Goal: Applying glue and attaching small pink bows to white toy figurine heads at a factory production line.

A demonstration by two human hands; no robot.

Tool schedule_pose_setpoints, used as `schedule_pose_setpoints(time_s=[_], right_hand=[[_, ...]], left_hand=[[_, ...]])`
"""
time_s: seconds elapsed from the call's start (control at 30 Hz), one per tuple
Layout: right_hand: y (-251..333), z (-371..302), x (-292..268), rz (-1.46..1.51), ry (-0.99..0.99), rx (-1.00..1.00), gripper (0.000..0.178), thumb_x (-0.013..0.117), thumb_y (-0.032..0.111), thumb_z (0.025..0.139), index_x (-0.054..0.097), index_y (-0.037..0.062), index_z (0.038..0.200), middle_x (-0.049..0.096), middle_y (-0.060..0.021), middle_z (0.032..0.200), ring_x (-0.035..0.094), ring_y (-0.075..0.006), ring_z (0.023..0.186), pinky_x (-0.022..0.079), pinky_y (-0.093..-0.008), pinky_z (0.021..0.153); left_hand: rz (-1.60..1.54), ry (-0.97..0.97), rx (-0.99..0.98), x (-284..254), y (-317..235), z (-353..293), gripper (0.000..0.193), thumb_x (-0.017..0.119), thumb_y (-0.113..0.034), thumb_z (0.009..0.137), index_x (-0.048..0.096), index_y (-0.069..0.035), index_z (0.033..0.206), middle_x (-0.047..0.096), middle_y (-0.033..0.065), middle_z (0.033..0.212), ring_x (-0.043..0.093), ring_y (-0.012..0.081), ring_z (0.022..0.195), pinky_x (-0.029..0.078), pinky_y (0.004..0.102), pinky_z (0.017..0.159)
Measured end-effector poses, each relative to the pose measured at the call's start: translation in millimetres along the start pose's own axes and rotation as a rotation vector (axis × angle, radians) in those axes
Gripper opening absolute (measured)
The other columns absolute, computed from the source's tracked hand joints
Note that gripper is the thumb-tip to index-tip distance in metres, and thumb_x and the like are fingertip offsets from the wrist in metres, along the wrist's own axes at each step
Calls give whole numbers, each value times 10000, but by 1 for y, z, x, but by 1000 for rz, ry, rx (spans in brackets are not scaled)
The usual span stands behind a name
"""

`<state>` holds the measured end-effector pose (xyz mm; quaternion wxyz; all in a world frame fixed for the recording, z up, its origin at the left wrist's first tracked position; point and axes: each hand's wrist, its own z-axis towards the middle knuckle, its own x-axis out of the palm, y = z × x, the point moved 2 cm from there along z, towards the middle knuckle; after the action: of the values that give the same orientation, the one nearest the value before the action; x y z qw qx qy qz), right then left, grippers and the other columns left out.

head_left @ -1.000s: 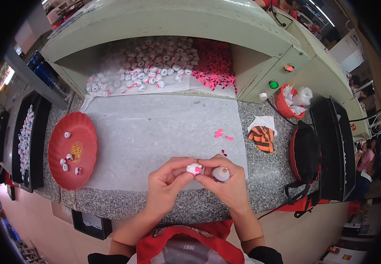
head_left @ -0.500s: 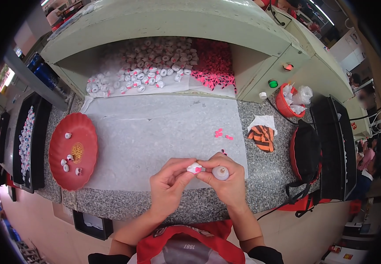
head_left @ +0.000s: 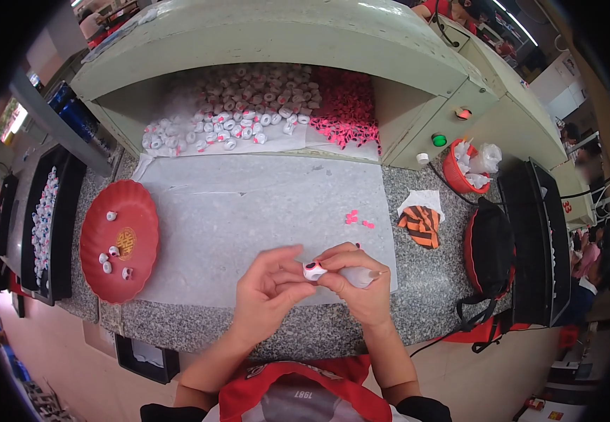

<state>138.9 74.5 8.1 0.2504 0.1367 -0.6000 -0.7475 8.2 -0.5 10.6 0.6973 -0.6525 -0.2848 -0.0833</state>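
Observation:
Over the near edge of the paper-covered worktop, my right hand (head_left: 365, 292) pinches a small rounded white toy-like piece (head_left: 312, 271) with a dark, pink-rimmed spot on it. The same hand keeps a translucent squeeze bottle (head_left: 358, 276) with a narrow tip against its palm, the tip pointing right. My left hand (head_left: 266, 288) is beside the piece with its fingers spread; whether a fingertip touches it I cannot tell. Several small pink bits (head_left: 353, 217) lie on the white paper (head_left: 263, 204) beyond my right hand.
A red scalloped plate (head_left: 94, 243) with several white pieces stands at left. A pale green cabinet (head_left: 270, 39) holds heaps of white pieces (head_left: 238, 126) and pink bits (head_left: 347, 112). Rightward lie a striped cloth (head_left: 421, 225), a red basket (head_left: 453, 172) and a black bag (head_left: 489, 246).
My left fingers have come off the white piece and spread. The piece has turned, now showing its dark spot, and the bottle in my right hand has tipped to the right.

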Motion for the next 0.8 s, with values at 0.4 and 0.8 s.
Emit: schedule_pose_setpoints(time_s=[0.4,0.8], right_hand=[[-8,-2,0,283,108,250,181,628,-25,732,594,-1,909,598,-90,864,560,-129,759,446,-231,642],[-26,1,22,313,48,433,91,600,-21,736,580,2,822,596,-97,841,501,-81,555,358,-185,429]], left_hand=[[281,54,-1,0,-3,-8,235,571,75,764,502,37,986,609,147,865,626,198,768,512,238,631],[212,-37,-8,-20,3,-11,234,570,26,792,520,2,1019,621,114,856,619,152,750,490,219,618]])
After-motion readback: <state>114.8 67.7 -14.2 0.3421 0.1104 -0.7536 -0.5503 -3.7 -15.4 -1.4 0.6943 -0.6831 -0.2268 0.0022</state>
